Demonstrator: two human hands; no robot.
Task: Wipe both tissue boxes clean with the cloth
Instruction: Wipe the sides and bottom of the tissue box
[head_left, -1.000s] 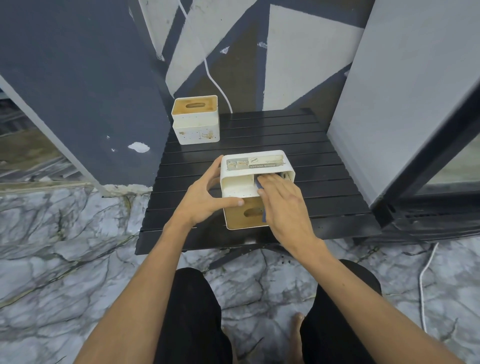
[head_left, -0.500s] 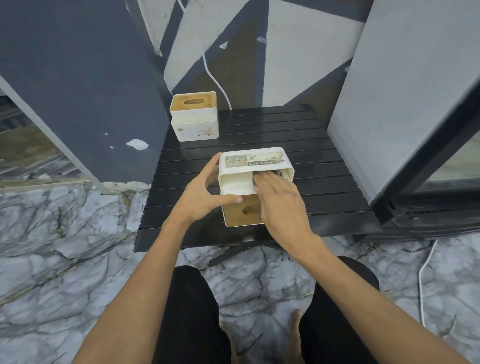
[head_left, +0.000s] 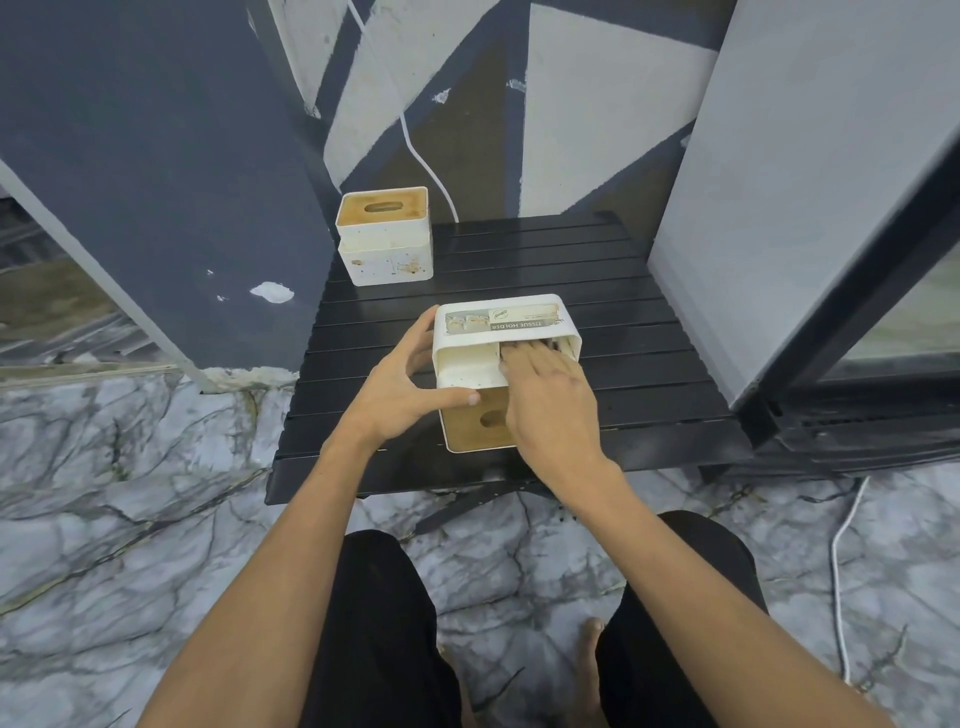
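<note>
From the head camera there is one view to go through, looking down over a low black slatted table (head_left: 597, 291) set on marble floor; the nearer tissue box (head_left: 498, 332) lies tipped on its side close to the table's front edge, its wooden lid with the oval slot turned toward the person and a label reading "TISSUE HOLDER" on the face now turned up and away — a pose that, I judge, brings the recessed side compartments uppermost for wiping; the left hand (head_left: 402, 387) grips the box's left side, fingers curled round the far left edge and thumb pressed along the near face, seemingly to brace it against the push of the wiping; the right hand (head_left: 550, 397) lies flat on the box with fingers straight and close together, their tips reaching into the right-hand compartment; the cloth does not show in this frame — it may be beneath the palm and fingers, but I cannot tell; the second tissue box (head_left: 383, 239) stands upright at the table's far left corner, well apart from both hands, brown stains visible on its front, so it looks not yet cleaned; a white cable (head_left: 421, 156) runs down the painted wall behind it; the task seems partway through the first box.
</note>
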